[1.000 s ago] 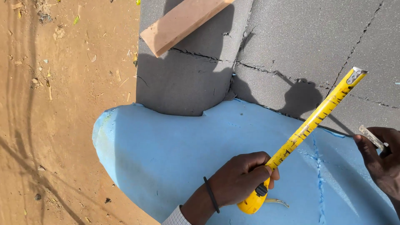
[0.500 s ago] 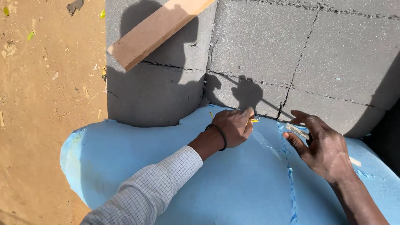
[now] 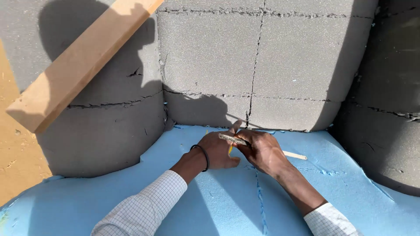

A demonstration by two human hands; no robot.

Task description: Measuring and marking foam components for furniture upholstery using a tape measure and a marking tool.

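My left hand (image 3: 216,152), with a black band on its wrist, rests on the blue foam seat (image 3: 210,205) near the back corner. It is closed around a yellow tape measure (image 3: 230,149), of which only a sliver shows between the hands. My right hand (image 3: 262,152) touches the left one and grips a long thin pale strip (image 3: 232,139). The strip lies across the knuckles, and its other end sticks out to the right on the foam. Both sleeves are white and checked.
Grey foam blocks with cracked seams form the back (image 3: 262,65), a left arm (image 3: 105,131) and a right arm (image 3: 385,122) around the seat. A wooden plank (image 3: 74,65) leans across the left arm. Sandy ground (image 3: 13,166) shows at the left.
Both hands have come together at the back of the seat, and the right hand has closed on the strip. The extended tape has been pulled in. The view has shifted right and closer.
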